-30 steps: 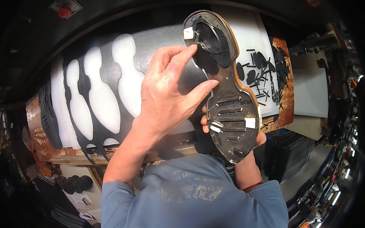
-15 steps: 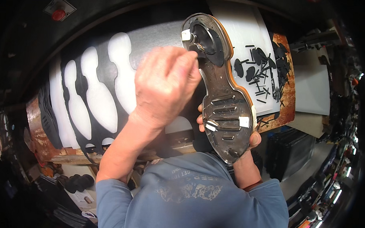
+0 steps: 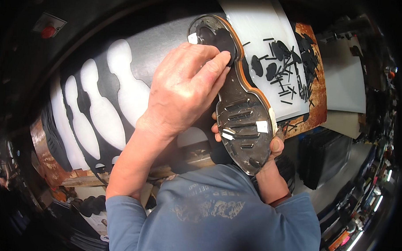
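Observation:
My right hand (image 3: pixel 276 150) grips a sole-shaped cutting die (image 3: pixel 248 105) by its wide near end, thumb on the right edge and fingertips showing at the left. The die has a metal rim with an orange-brown outer band, slots in its wide part and small white pads. In its narrow far end lies a thin black piece (image 3: pixel 225 40), dark against the die. My left hand (image 3: pixel 182 83) reaches over the die's left side, thumb and fingers pinched together at that piece's near edge. The fingers hide part of the die's waist.
Beneath lies a black sheet (image 3: pixel 161 44) with sole-shaped cutouts over a white board (image 3: pixel 89 79). Black offcuts (image 3: pixel 280 62) are scattered on a white board at the right, beside a rusty metal edge (image 3: pixel 319 103). A red button (image 3: pixel 48 32) is at upper left; stacked black sheets (image 3: pixel 324 158) stand lower right.
My left hand has moved right and its fingers have come over the die, onto the black piece. The black piece's edge no longer hangs past the heel as before. The view has shifted slightly.

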Demonstrator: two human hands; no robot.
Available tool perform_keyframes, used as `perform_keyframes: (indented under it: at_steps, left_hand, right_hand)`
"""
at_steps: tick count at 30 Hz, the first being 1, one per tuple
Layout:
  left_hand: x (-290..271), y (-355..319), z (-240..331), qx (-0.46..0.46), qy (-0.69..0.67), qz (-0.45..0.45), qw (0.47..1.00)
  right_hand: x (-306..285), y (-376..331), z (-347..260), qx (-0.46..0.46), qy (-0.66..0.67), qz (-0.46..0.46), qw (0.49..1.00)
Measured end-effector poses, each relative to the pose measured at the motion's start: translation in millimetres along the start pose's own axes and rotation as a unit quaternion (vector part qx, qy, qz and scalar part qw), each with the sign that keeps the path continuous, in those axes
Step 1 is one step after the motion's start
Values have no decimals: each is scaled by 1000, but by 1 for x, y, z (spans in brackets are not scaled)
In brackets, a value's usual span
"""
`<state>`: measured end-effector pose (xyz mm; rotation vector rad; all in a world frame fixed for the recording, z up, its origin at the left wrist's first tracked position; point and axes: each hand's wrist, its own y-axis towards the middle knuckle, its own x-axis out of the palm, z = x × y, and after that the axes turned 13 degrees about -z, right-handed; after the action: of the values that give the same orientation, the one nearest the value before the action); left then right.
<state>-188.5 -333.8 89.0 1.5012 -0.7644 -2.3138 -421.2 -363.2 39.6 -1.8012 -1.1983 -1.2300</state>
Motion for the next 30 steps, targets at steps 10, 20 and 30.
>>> perform_keyframes:
  at_steps: [10,20,30]
  left_hand:
    - [0,1,-20,53,41,-51,996]
    - [1,4,-35,66,145,-35,987]
    - [-9,66,-60,-93,-211,120,966]
  right_hand:
    - [0,-2,1,4,10,-10,1000]
    - [-3,6,2,4,37,-15,999]
    - [-14,-1,12,-25,65,7,998]
